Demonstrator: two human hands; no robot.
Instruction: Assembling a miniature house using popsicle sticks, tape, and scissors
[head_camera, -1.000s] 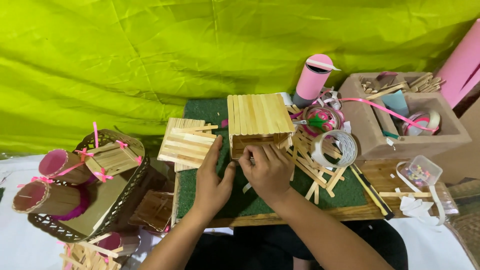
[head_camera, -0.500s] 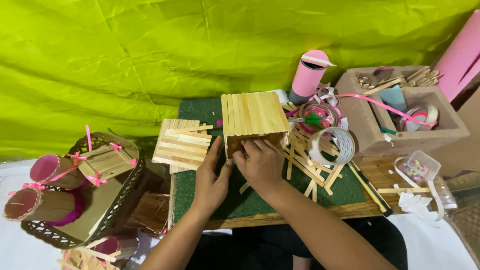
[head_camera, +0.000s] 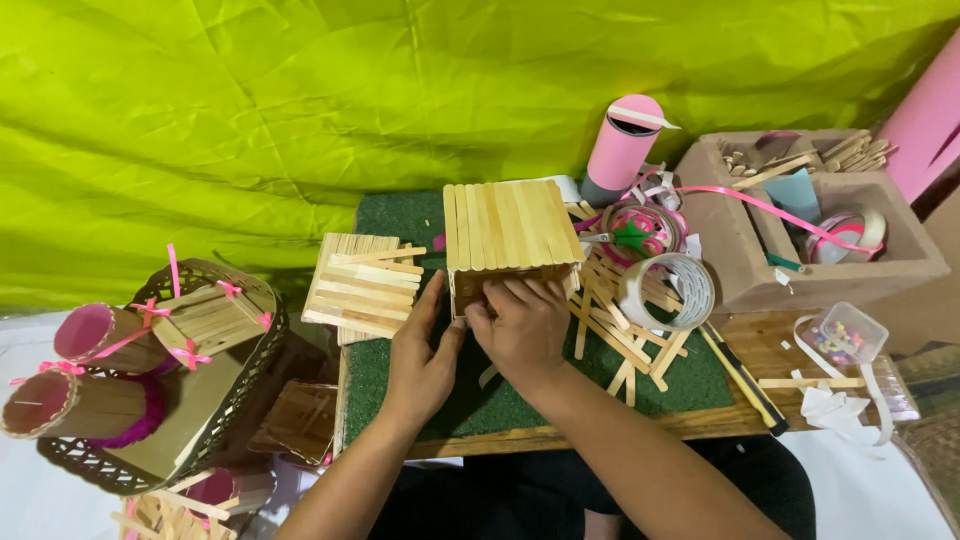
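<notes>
Both hands work the front of the stick house (head_camera: 510, 235) on the green mat (head_camera: 690, 380), mid-table. Left hand (head_camera: 420, 355) braces its lower corner, grip loosely apart; right hand (head_camera: 525, 325) presses fingers together against the wall. It looks light, stiff, glue-fragile: hold the walls, not the roof. Pink tube (head_camera: 622, 148) stands behind.

A wooden board (head_camera: 760, 345) carries a green grass mat (head_camera: 690, 385), loose craft sticks (head_camera: 610, 335), a tape roll (head_camera: 668, 290) and a stick house (head_camera: 510, 240).
</notes>
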